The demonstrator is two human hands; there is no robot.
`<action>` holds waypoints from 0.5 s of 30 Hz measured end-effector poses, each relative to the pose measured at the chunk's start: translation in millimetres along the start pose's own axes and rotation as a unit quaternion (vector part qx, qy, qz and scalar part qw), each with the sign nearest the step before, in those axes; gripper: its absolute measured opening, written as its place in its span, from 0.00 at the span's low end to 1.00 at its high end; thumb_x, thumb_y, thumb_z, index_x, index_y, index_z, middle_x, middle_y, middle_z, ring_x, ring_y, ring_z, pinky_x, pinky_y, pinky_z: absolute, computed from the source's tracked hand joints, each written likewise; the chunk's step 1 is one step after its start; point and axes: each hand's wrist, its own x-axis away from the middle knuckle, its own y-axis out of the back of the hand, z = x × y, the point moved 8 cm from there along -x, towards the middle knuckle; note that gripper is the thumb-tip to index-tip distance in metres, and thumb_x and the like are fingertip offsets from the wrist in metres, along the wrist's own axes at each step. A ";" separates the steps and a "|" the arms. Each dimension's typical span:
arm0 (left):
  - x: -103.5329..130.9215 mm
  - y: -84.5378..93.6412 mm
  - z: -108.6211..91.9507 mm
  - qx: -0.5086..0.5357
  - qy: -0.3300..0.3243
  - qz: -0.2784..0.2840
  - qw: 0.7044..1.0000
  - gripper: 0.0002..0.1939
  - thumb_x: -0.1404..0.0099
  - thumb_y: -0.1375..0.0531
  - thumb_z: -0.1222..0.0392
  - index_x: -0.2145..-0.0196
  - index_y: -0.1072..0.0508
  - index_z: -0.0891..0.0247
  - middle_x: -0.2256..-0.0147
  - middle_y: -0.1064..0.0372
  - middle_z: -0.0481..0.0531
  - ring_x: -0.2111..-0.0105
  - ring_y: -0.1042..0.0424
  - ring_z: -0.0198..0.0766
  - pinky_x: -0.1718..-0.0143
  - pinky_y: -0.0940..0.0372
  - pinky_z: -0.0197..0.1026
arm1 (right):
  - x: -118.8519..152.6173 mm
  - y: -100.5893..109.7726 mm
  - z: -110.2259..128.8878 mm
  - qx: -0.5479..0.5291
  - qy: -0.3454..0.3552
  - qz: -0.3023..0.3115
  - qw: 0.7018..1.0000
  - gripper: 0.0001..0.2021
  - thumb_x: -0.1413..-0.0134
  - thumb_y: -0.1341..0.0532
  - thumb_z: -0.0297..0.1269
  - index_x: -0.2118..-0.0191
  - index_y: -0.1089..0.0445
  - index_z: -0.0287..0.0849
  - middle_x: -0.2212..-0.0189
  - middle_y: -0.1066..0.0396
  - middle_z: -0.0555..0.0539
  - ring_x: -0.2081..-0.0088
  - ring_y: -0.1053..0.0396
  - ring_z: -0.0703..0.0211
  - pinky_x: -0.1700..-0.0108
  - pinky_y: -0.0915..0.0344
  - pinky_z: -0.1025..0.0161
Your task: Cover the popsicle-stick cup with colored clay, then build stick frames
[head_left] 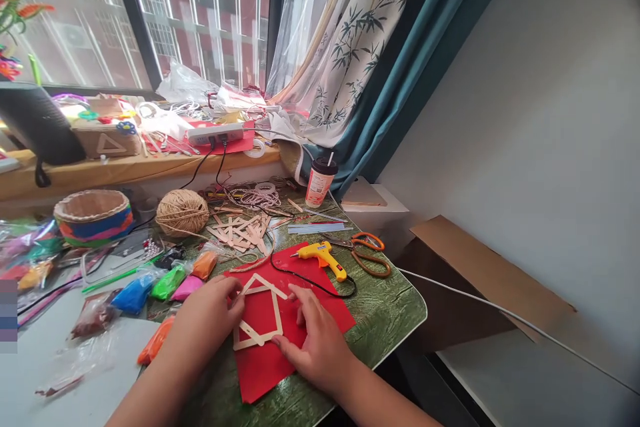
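Note:
A frame of pale craft sticks (278, 313), with a pointed top and a stick set slantwise across its lower left, lies on a sheet of red paper (265, 380). My left hand (213, 310) curls its fingers and thumb on the frame's left side, partly hiding it. On the other side my right hand (320, 347) is open, its thumb by the lower right corner and its forefinger near the end of the upper right stick. Just beyond, a yellow hot glue gun (323, 257) rests on the paper's far part, with its black cord looping beside it.
Orange-handled scissors (370, 257) lie right of the glue gun. Behind are glue sticks (320, 228), loose craft sticks (240, 233), a twine ball (181, 212) and a lidded cup (321, 181). Bags of coloured clay (135, 293) cover the left. A white cable (480, 293) crosses the right.

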 end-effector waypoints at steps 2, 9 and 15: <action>5.1 0.6 0.8 -0.020 0.033 0.009 0.999 0.08 0.30 0.43 0.62 0.59 0.24 0.60 0.58 0.17 0.58 0.58 0.17 0.49 0.65 0.34 0.42 | 1.5 0.0 -1.3 0.003 -0.001 0.003 1.000 0.39 0.42 0.27 0.39 0.29 0.41 0.43 0.41 0.29 0.35 0.53 0.25 0.46 0.46 0.25 0.47; 18.5 -16.8 -0.2 -0.092 0.057 0.071 0.992 0.12 0.31 0.45 0.62 0.51 0.30 0.61 0.57 0.16 0.63 0.59 0.15 0.57 0.68 0.36 0.46 | -0.8 -7.6 14.8 0.027 0.067 0.062 0.995 0.27 0.46 0.23 0.38 0.42 0.27 0.44 0.43 0.27 0.37 0.42 0.29 0.40 0.38 0.30 0.45; 10.8 14.5 20.7 0.011 0.024 -0.003 1.000 0.16 0.28 0.46 0.46 0.52 0.28 0.58 0.62 0.17 0.55 0.64 0.17 0.50 0.68 0.33 0.45 | -4.3 -10.9 19.7 0.055 0.081 0.075 0.992 0.14 0.38 0.29 0.32 0.47 0.22 0.46 0.50 0.24 0.42 0.51 0.28 0.46 0.47 0.28 0.50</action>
